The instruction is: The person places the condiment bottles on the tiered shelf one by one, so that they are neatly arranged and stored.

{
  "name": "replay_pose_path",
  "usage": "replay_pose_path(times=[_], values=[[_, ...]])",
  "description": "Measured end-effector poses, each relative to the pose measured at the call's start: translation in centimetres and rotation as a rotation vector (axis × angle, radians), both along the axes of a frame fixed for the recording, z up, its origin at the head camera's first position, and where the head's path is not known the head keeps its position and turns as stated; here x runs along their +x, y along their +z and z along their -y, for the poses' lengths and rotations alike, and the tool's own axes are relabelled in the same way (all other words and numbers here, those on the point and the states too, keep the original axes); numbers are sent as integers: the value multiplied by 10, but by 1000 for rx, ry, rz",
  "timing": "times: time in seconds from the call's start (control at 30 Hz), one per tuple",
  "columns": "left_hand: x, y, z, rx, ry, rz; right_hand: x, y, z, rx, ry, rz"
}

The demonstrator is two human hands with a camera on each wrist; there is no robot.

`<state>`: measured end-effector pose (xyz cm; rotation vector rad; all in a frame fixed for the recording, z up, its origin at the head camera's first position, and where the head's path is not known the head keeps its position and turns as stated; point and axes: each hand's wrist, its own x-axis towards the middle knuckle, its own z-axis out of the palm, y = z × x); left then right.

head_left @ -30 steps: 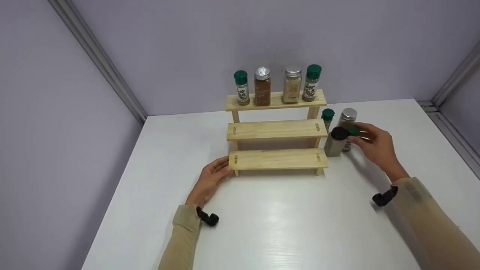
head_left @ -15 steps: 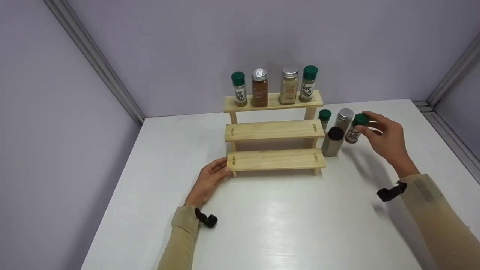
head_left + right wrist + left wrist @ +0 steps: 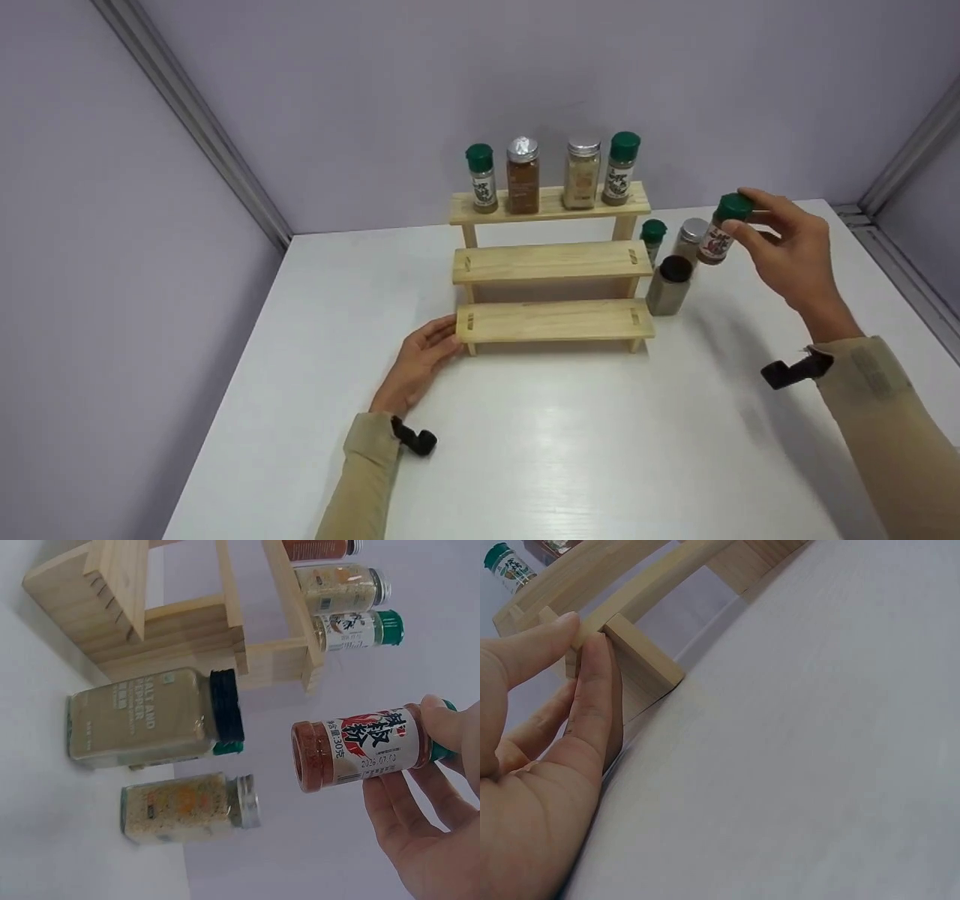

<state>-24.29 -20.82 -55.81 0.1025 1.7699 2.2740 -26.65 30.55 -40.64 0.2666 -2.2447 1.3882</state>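
At white table (image 3: 547, 450), pinches jar (image 3: 715, 244) with right hand (image 3: 793, 251), holds rack (image 3: 555, 322) with left hand (image 3: 415, 364), with jar's label (image 3: 379, 741) legible only from right wrist.

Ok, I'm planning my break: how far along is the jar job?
Looks done: four jars stand on the top shelf of the wooden rack. In hand: a green-capped jar, held by the right hand above the table, while the left hand holds the rack's left end. Apparently left: the black-capped jar, silver-capped jar and another green-capped jar beside the rack; the middle shelf and bottom shelf hold none.
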Motion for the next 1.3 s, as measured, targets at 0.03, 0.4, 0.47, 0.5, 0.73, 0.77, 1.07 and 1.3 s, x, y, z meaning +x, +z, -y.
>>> replay_pose_path(times=[0.03,0.4,0.47,0.5,0.73,0.77,1.07,1.3], values=[[0,0,-1,0,-4,2,0,3,3,-2,8,-7],[5,-2,3,-28,2,33,-14,15,73,-88,171,-19],[5,-3,4,-29,-2,30,-17,16,85,-104,198,-16],[5,-3,4,-24,-5,31,-18,17,91,-112,211,-15],[4,0,2,-1,-9,21,-24,25,123,-133,284,-10],[3,0,2,-2,-9,16,-26,25,127,-135,292,-11],[2,1,2,3,-10,3,-35,32,162,-109,346,-27],[2,0,2,2,-11,1,-40,34,188,-103,387,-5]])
